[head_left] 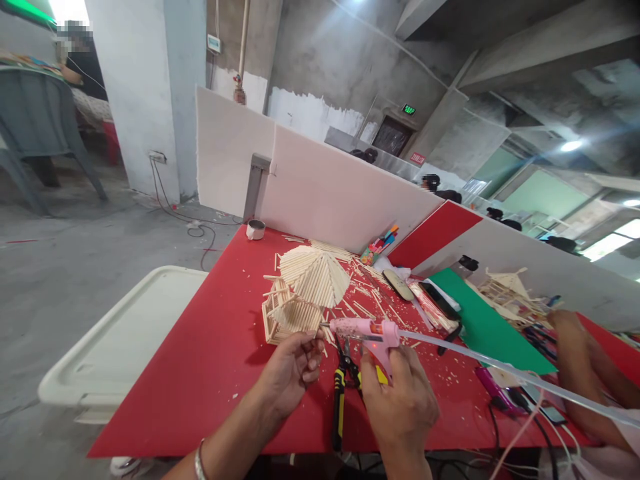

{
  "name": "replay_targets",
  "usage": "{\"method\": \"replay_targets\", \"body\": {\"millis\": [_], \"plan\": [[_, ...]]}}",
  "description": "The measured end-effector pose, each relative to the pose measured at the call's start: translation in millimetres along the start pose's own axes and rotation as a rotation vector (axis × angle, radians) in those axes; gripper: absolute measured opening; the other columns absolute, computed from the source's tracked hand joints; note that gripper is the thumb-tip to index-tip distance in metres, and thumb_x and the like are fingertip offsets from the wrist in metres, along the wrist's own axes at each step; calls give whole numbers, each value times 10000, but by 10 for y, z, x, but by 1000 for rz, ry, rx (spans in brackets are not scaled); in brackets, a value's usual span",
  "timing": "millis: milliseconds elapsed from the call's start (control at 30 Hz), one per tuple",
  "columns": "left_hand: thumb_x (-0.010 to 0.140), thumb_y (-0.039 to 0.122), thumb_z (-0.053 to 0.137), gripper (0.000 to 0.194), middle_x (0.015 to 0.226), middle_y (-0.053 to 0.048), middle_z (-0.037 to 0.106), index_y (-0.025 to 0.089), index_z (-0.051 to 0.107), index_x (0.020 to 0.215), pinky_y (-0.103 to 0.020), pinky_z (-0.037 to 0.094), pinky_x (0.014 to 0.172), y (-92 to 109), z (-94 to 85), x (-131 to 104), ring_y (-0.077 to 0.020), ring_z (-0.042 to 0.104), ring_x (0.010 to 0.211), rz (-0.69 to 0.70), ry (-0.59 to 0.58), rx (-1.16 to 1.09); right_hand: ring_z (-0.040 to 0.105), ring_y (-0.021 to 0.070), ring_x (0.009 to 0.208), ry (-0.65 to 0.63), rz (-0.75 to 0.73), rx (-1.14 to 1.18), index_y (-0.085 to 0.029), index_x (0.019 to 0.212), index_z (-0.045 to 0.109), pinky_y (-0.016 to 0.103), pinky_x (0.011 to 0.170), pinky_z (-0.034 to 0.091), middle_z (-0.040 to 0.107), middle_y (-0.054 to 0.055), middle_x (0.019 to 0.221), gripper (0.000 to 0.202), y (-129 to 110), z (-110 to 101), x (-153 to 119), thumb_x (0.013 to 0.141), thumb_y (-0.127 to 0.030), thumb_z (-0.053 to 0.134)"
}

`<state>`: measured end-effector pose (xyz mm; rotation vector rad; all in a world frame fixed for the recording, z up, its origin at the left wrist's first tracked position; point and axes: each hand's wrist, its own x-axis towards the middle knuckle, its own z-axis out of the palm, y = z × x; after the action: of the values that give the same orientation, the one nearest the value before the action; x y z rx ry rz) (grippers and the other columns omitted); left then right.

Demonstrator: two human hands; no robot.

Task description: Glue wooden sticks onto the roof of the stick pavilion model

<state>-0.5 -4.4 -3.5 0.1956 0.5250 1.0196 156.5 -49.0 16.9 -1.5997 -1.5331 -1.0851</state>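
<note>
A pink glue gun point(367, 331) is gripped in my right hand point(400, 393), its nozzle pointing left with a long clear glue stick trailing from its back. My left hand point(295, 367) is closed, thumb and forefinger pinching a small wooden stick point(320, 331) at the nozzle tip. Just beyond my left hand stands a small model of wooden sticks, with an open lattice base point(280, 317) and a fan-shaped stick roof point(315, 275) behind it. Pliers with black and yellow handles point(339, 407) lie between my hands.
Loose sticks point(365, 293) and shavings litter the red table point(200, 373). Markers point(380, 245), a phone point(439, 301), a green sheet point(490, 320) and a purple power strip point(500, 393) lie to the right. A person's arms point(580, 373) rest at far right. White partitions point(340, 187) stand behind.
</note>
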Motion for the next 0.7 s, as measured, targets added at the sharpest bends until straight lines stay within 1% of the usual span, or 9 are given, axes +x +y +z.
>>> {"method": "replay_targets", "body": {"millis": [267, 467, 600, 700], "plan": [[676, 151, 618, 121, 610, -10, 556, 75, 676, 751, -157, 190, 353, 1, 16, 4, -30, 364, 403, -7, 14, -6, 657, 209, 797, -17, 1, 14, -131, 903, 635, 276, 668, 474, 696, 132, 915, 222, -5, -5, 12, 857, -338, 569], [670, 147, 633, 129, 619, -10, 548, 68, 670, 764, -155, 187, 358, 10, 23, -4, -33, 373, 405, -16, 18, -14, 647, 197, 763, -10, 0, 11, -143, 893, 628, 268, 645, 458, 694, 113, 892, 220, -17, -4, 17, 864, -349, 558], [680, 141, 615, 117, 613, -12, 551, 66, 671, 750, -154, 194, 353, 18, 25, -12, -33, 368, 408, -24, 11, -27, 640, 192, 754, -34, 19, 13, -149, 886, 629, 262, 642, 447, 691, 100, 861, 218, -13, 3, 11, 862, -353, 558], [694, 137, 603, 110, 605, -10, 550, 69, 669, 748, -152, 197, 348, 20, 21, -10, -32, 359, 405, -28, -7, -35, 640, 194, 770, -32, 20, 13, -145, 896, 631, 263, 652, 450, 691, 114, 893, 230, -14, 5, 11, 862, -360, 558]]}}
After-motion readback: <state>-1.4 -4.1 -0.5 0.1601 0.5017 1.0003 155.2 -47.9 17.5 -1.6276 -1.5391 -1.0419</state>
